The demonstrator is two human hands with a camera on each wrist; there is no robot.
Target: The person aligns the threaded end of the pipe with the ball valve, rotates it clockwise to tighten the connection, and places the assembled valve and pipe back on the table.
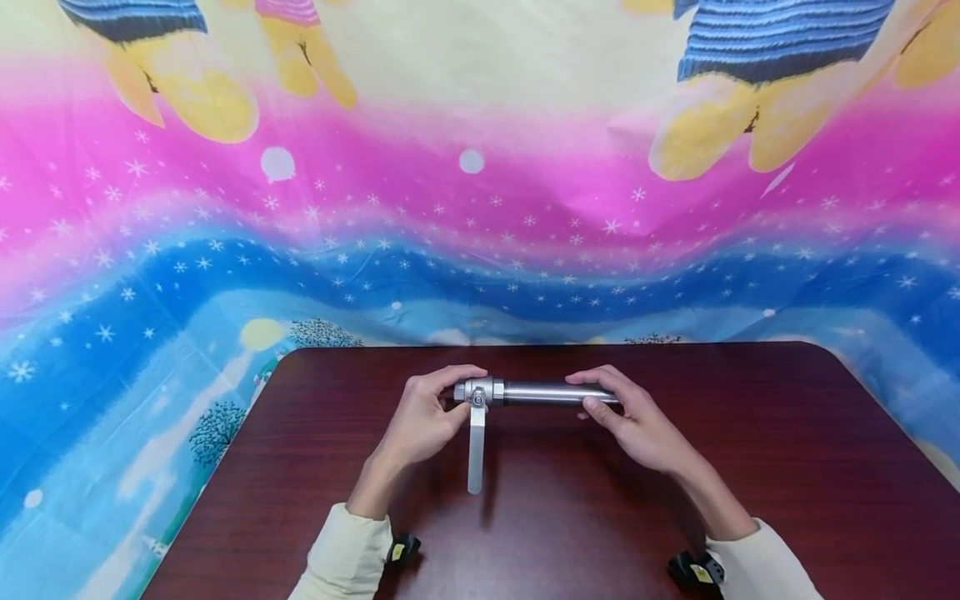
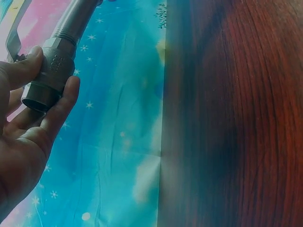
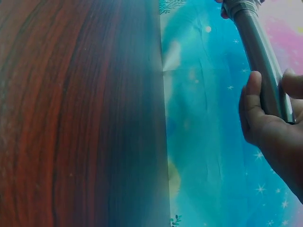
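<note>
Head view: toward the worktop's [image 1: 570, 533] far edge, left hand [image 1: 427, 421] pinches valve [image 1: 483, 388], right hand [image 1: 637, 425] pipe [image 1: 540, 393]. Probably heavy, stiff, slick; hold both ends

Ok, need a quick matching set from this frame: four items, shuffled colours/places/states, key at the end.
Items:
1. valve body
2. lever
3. pipe
4. table

Descriptions:
A. dark reddish-brown
B. held in the right grip
C. held in the left grip
D. points toward the bottom edge of the head view

Pairs: 1-C, 2-D, 3-B, 4-A
</note>
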